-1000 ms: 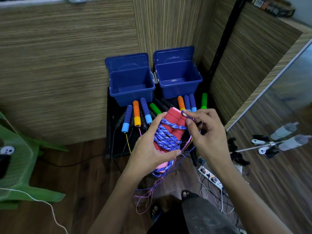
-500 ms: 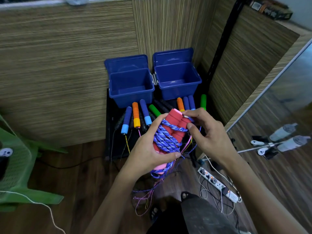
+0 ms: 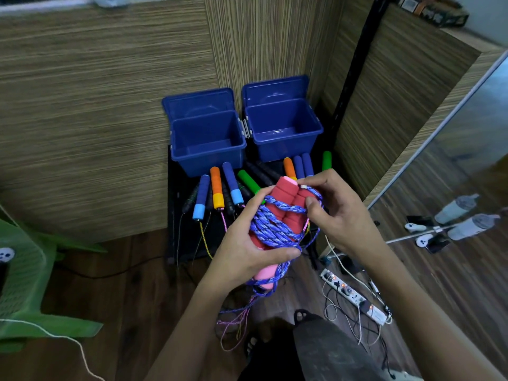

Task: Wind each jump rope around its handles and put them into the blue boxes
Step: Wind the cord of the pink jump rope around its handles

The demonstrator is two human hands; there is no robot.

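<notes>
Left hand [image 3: 247, 254] has a tight grip on the two red foam handles [image 3: 286, 204], fingers and thumb curled round them and round the blue rope [image 3: 275, 229] wound on them. Right hand [image 3: 338, 213] pinches the rope end near the top of the handles, thumb and fingers closed on it.

A second ago the right hand was up a bit higher, pulling the rope across. Now it is pressed close to the handles, and one more loop lies over the top of them. I think the winding is almost done and the end is being tucked in. Some loose rope hangs under the left hand, so it is not finished yet.

The handles are fat and soft, with rings like bumps and a pink end [image 3: 265, 273] at the bottom. The rope is braided and looks rough, blue with light flecks.

Two blue boxes [image 3: 206, 166] [image 3: 283, 152] sit open on the black surface [image 3: 176, 215] by the striped wall. They are hard, shiny plastic, and nothing shows inside them. Other jump ropes [image 3: 217, 188] lie in front of them, not wound, with orange, blue and green foam handles.
</notes>
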